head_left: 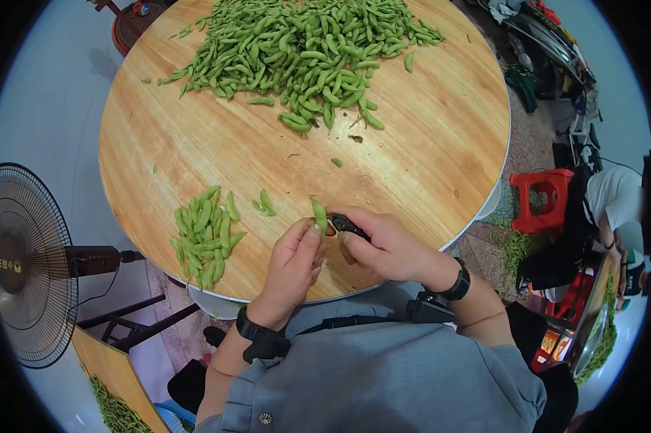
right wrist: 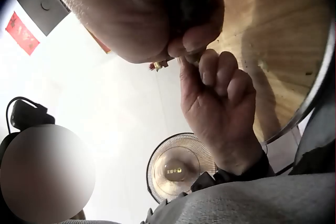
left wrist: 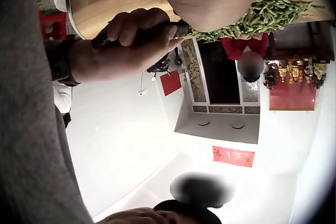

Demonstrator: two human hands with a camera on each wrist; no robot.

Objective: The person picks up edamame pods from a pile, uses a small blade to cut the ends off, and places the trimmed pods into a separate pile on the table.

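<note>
Near the front edge of the round wooden table, my left hand (head_left: 294, 254) pinches a green edamame pod (head_left: 319, 213) between thumb and finger, the pod standing roughly upright. My right hand (head_left: 392, 245) is close beside it and grips a black-handled tool (head_left: 349, 228); the tool's working end meets the left fingertips, and I cannot tell its exact kind. In the right wrist view the left hand (right wrist: 223, 106) shows its curled fingers right at the right hand's fingertips. To the left lies a small pile of pods (head_left: 206, 234), with a couple of loose pods (head_left: 265, 203) between it and the left hand.
A large heap of edamame pods (head_left: 296, 54) covers the far part of the table (head_left: 441, 123). At left stands a fan (head_left: 26, 263). On the right are a red stool (head_left: 540, 200) and another person (head_left: 617, 202) beside more pods.
</note>
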